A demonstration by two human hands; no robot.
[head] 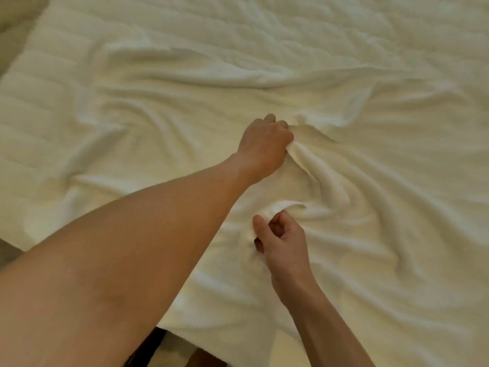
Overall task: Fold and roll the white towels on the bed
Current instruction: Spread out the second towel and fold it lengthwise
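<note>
A large white towel [370, 181] lies spread and wrinkled over the bed, filling most of the view. My left hand [264, 147] reaches out over its middle and is closed on a pinched ridge of the cloth. Nearer to me, my right hand [280, 242] pinches a second raised fold of the same towel between thumb and fingers. Creases radiate from both grips. The towel's near edge hangs at the bed's front.
The quilted white bed cover [39, 107] shows at the left beyond the towel's edge. The bed's left edge [10, 67] runs diagonally at the far left. Dark floor [148, 348] is visible below the bed's front edge.
</note>
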